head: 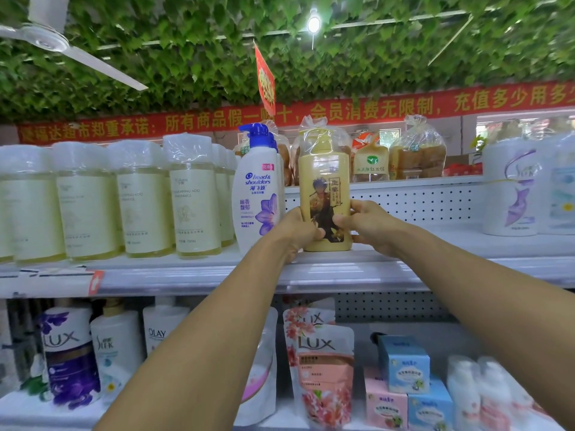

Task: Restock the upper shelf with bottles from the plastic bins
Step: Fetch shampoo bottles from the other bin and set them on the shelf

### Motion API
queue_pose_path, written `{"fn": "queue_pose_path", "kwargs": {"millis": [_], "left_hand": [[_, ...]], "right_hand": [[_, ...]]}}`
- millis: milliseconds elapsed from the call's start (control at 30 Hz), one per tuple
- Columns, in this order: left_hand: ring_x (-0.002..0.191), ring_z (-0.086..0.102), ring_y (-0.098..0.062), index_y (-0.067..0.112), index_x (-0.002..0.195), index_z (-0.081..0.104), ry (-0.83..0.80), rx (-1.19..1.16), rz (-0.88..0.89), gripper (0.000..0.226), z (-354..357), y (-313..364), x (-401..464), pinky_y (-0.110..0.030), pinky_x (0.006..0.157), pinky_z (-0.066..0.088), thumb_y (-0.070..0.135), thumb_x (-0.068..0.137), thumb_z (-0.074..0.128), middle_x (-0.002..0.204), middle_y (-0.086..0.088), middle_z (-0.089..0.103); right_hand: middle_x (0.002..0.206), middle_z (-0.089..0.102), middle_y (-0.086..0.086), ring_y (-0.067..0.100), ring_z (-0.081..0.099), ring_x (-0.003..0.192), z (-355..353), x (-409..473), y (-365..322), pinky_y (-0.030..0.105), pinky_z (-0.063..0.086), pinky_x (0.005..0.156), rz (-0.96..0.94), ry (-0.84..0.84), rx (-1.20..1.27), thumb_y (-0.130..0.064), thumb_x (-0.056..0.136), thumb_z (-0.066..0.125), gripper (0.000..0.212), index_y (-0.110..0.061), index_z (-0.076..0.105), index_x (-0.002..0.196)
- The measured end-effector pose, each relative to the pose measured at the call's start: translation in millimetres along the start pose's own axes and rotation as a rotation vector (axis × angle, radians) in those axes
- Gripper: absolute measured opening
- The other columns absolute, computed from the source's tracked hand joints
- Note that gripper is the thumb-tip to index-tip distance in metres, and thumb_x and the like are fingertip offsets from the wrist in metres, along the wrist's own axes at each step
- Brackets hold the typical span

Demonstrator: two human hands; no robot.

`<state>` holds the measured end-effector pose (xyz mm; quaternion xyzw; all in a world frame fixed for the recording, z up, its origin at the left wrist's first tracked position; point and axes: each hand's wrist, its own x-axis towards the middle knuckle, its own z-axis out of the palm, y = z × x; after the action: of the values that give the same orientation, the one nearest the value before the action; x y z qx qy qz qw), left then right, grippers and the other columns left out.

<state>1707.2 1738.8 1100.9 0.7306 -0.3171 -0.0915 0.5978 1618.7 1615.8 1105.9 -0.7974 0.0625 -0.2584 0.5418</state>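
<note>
Hands both wrap the yellow plastic-wrapped pump bottle (325, 194) low down, left hand (300, 231) and right hand (370, 227) fingers curled on its sides, standing on the white upper shelf (435, 269) right of the white blue-pump shampoo bottle (256, 188), so I'd nudge it back, label forward, before releasing.

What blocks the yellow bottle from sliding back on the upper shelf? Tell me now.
Nothing visible does. The yellow bottle, held by the left hand and right hand, stands on the upper shelf. The Head & Shoulders bottle stands beside it on its left; bare shelf lies to its right.
</note>
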Motion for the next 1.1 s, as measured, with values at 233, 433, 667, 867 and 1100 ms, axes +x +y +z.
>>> {"fn": "queue_pose_path", "kwargs": {"millis": [233, 433, 667, 867, 1100], "left_hand": [[0.115, 0.061, -0.028, 0.011, 0.129, 0.055, 0.013, 0.052, 0.049, 0.04, 0.5, -3.7, -3.5, -0.047, 0.106, 0.047, 0.001, 0.092, 0.064, 0.12, -0.008, 0.067], [0.1, 0.061, -0.016, 0.018, 0.118, 0.055, 0.02, 0.064, 0.103, 0.031, 1.0, -1.9, -9.0, -0.028, 0.082, 0.048, 0.005, 0.091, 0.065, 0.104, 0.003, 0.067], [0.103, 0.062, -0.019, 0.013, 0.134, 0.046, 0.174, 0.27, 0.214, 0.052, 12.2, 0.8, -17.0, -0.032, 0.083, 0.054, 0.012, 0.086, 0.066, 0.118, -0.004, 0.065], [0.103, 0.056, -0.001, 0.02, 0.139, 0.044, 0.302, 0.091, 0.395, 0.055, 24.5, -4.4, -64.1, -0.006, 0.074, 0.04, 0.009, 0.087, 0.062, 0.123, 0.009, 0.059], [0.081, 0.068, -0.013, 0.022, 0.118, 0.051, 0.303, -0.51, 0.209, 0.028, 47.4, -27.9, -128.1, -0.028, 0.067, 0.059, 0.007, 0.095, 0.058, 0.109, -0.003, 0.065]], "right_hand": [[0.105, 0.066, 0.002, 0.024, 0.061, 0.105, -3.4, -0.8, 3.1, 0.038, 0.049, 0.091, -0.01, 0.005, -0.002, -0.011, 0.097, 0.057, 0.013, -0.021, 0.063, 0.103], [0.108, 0.065, 0.003, 0.028, 0.06, 0.111, -1.9, -3.1, 1.2, 0.042, 0.048, 0.1, -0.009, 0.009, -0.025, -0.011, 0.097, 0.056, 0.02, -0.016, 0.06, 0.116], [0.123, 0.062, 0.015, 0.023, 0.056, 0.102, 9.0, -13.4, -10.0, 0.027, 0.048, 0.074, -0.029, 0.173, -0.17, -0.002, 0.091, 0.052, 0.033, -0.005, 0.055, 0.124], [0.141, 0.052, 0.01, 0.019, 0.049, 0.128, 6.5, -55.8, -2.0, 0.03, 0.041, 0.105, -0.248, 0.431, -0.223, -0.004, 0.096, 0.048, 0.049, -0.009, 0.043, 0.145], [0.106, 0.064, 0.002, 0.02, 0.062, 0.101, 21.1, -117.8, 36.1, 0.035, 0.053, 0.091, -0.362, 0.517, -0.1, -0.002, 0.095, 0.045, 0.031, -0.008, 0.063, 0.118]]}}
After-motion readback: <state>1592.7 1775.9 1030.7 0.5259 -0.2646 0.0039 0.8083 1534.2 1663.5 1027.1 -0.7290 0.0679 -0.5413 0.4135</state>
